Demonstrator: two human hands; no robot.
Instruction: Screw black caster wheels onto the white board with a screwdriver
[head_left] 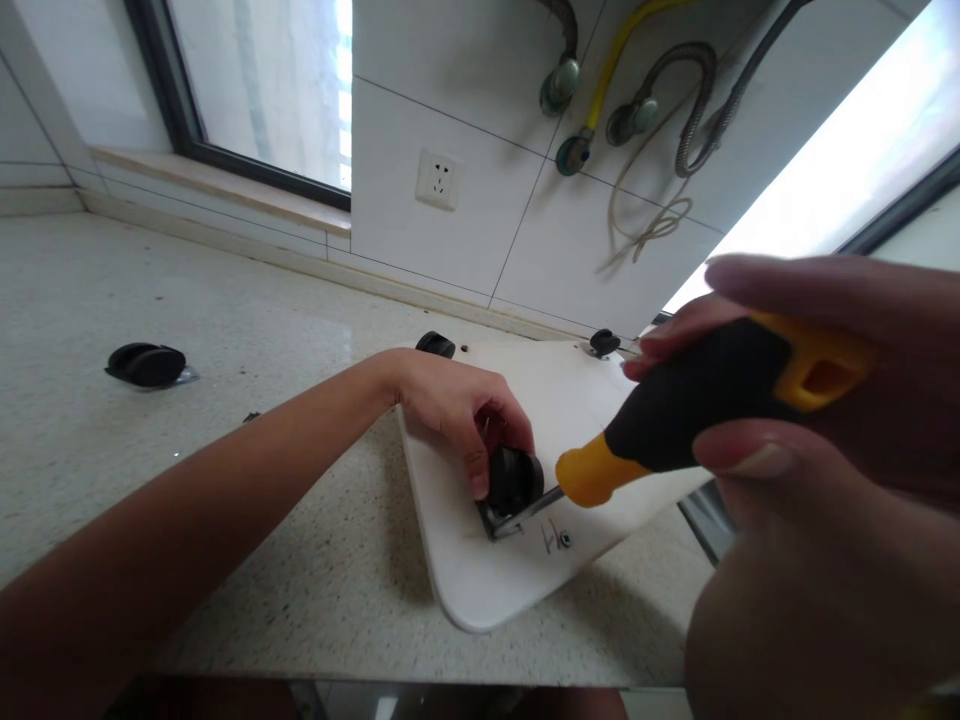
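A white board (487, 590) with rounded corners lies on the speckled counter. Near its closest corner stands a black caster wheel (516, 482) on a small mounting plate. My left hand (461, 400) is closed around the caster, thumb and fingers gripping its sides. A screwdriver (690, 400) with a black and yellow handle is wrapped in my right hand (832, 570). Its metal shaft slants down to the caster's plate; the tip's exact contact cannot be made out. Dark pen marks and a screw or hole (566, 539) show on the board beside it.
More black casters (435, 345) (604, 343) stand on the board's far edge. A loose caster (146, 365) lies on the counter (247, 560) at left, near a small dark piece (251, 416). Behind are a wall socket (437, 179), a yellow pipe (604, 85), flexible hoses (694, 55) and a window (259, 90).
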